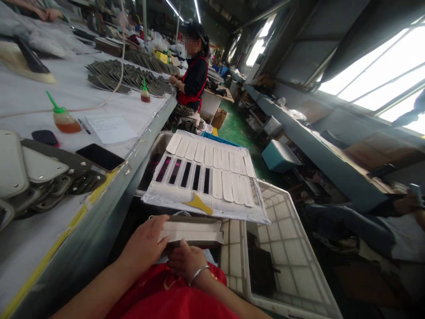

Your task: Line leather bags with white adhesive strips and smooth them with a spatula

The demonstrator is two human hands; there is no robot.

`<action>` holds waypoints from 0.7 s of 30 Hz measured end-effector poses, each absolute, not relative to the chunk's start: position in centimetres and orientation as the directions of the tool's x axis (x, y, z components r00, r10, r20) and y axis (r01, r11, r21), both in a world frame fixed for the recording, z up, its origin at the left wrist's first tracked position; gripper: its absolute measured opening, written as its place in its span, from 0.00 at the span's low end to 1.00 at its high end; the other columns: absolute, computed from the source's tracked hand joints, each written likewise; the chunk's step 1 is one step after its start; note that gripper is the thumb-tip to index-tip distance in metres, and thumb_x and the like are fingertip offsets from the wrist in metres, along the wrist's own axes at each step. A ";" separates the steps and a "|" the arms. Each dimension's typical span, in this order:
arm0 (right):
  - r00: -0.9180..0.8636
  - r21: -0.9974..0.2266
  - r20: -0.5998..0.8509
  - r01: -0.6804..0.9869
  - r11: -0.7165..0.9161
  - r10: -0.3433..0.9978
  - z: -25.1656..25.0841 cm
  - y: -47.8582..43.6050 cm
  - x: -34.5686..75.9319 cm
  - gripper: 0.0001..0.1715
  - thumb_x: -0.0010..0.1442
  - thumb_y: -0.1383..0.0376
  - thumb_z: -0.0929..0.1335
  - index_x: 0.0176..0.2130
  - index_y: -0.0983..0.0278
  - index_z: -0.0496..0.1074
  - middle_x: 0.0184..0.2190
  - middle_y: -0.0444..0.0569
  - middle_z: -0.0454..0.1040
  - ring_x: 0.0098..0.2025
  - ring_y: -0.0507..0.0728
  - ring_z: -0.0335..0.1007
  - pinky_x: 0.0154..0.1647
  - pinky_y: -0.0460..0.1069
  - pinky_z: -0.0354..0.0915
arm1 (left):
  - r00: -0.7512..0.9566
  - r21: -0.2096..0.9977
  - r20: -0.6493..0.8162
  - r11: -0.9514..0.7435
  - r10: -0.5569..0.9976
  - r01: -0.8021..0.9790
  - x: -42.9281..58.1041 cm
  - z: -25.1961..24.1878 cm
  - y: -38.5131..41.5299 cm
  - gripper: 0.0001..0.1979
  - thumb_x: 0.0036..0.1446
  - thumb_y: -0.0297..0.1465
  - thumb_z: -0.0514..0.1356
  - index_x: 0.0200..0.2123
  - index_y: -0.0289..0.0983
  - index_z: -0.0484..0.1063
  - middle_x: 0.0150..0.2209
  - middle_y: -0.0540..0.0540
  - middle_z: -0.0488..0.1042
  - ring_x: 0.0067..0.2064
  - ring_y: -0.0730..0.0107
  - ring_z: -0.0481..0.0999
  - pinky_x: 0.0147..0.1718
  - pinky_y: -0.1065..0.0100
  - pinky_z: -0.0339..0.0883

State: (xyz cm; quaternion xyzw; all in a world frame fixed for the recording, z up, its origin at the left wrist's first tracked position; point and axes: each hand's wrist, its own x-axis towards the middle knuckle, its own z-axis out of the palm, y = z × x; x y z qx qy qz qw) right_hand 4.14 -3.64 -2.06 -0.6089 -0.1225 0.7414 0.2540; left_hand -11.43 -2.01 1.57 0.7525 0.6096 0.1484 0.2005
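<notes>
In front of my red apron lies a long, dark-edged folded piece with a pale inner face (194,231), its kind unclear. My left hand (146,239) grips its left end, fingers over the top. At the near edge, my right hand (188,262), with a silver bangle at the wrist, holds it with the thumb up; its lower fingers are partly hidden. Just beyond is a white-covered board (159,193) bearing rows of pale rounded strips (227,186). Toward its near edge rests a yellow scraper (198,203). Several dark slots (186,174) show at the board's left.
On the left table (109,110) are a phone (100,157), a glue bottle (66,120), paper (111,128) and stacked grey panels (43,177). A white plastic crate (295,239) stands at my right. A co-worker (194,71) stands farther along the table.
</notes>
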 end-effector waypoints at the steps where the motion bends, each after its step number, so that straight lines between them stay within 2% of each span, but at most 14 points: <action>1: -0.089 -0.479 -0.857 -0.228 -0.848 0.508 -1.8 -3.6 4.1 0.23 0.58 0.51 0.63 0.28 0.69 0.67 0.23 0.53 0.73 0.21 0.55 0.71 0.21 0.49 0.67 | 0.194 0.498 0.020 -0.178 0.981 0.849 -12.5 1.4 -2.2 0.14 0.53 0.31 0.55 0.44 0.37 0.67 0.41 0.43 0.70 0.44 0.61 0.69 0.45 0.62 0.63; 3: -0.044 -0.460 -0.876 -0.225 -0.859 0.480 -1.3 -3.6 3.8 0.25 0.56 0.50 0.65 0.32 0.72 0.68 0.25 0.55 0.74 0.22 0.55 0.72 0.22 0.49 0.67 | 0.201 0.508 0.050 -0.198 0.978 0.838 -14.1 1.1 -2.7 0.08 0.53 0.35 0.56 0.35 0.39 0.70 0.40 0.44 0.69 0.44 0.59 0.68 0.46 0.59 0.62; 5: -0.045 -0.450 -0.882 -0.216 -0.866 0.470 -0.9 -3.6 3.5 0.27 0.55 0.49 0.65 0.33 0.72 0.68 0.25 0.56 0.74 0.22 0.55 0.72 0.22 0.48 0.67 | 0.219 0.518 0.061 -0.219 0.974 0.827 -15.0 0.6 -3.1 0.08 0.54 0.38 0.56 0.29 0.40 0.72 0.43 0.44 0.68 0.47 0.56 0.66 0.48 0.56 0.61; 8: -0.057 -0.442 -0.886 -0.195 -0.876 0.460 -0.6 -3.5 2.8 0.27 0.55 0.49 0.65 0.33 0.73 0.68 0.24 0.56 0.74 0.21 0.55 0.72 0.21 0.48 0.67 | 0.197 0.519 0.155 -0.249 0.968 0.818 -15.0 -0.2 -3.5 0.10 0.55 0.36 0.55 0.28 0.40 0.72 0.50 0.42 0.63 0.55 0.53 0.59 0.54 0.53 0.56; 11: -0.070 -0.442 -0.886 -0.177 -0.879 0.459 -0.5 -3.5 2.2 0.26 0.56 0.49 0.65 0.32 0.73 0.68 0.24 0.55 0.74 0.21 0.54 0.72 0.21 0.48 0.67 | 0.186 0.515 0.204 -0.267 0.961 0.815 -14.4 -0.7 -3.6 0.11 0.57 0.33 0.53 0.27 0.37 0.72 0.55 0.40 0.58 0.59 0.52 0.55 0.57 0.53 0.53; 21: -0.105 -0.417 -0.896 -0.135 -0.899 0.432 -0.7 -3.3 0.4 0.27 0.56 0.49 0.65 0.31 0.74 0.69 0.22 0.55 0.73 0.19 0.55 0.71 0.18 0.47 0.67 | 0.202 0.621 0.065 -0.198 0.977 0.758 -14.5 -0.5 -3.1 0.11 0.58 0.32 0.51 0.27 0.37 0.69 0.58 0.39 0.56 0.54 0.56 0.66 0.52 0.58 0.62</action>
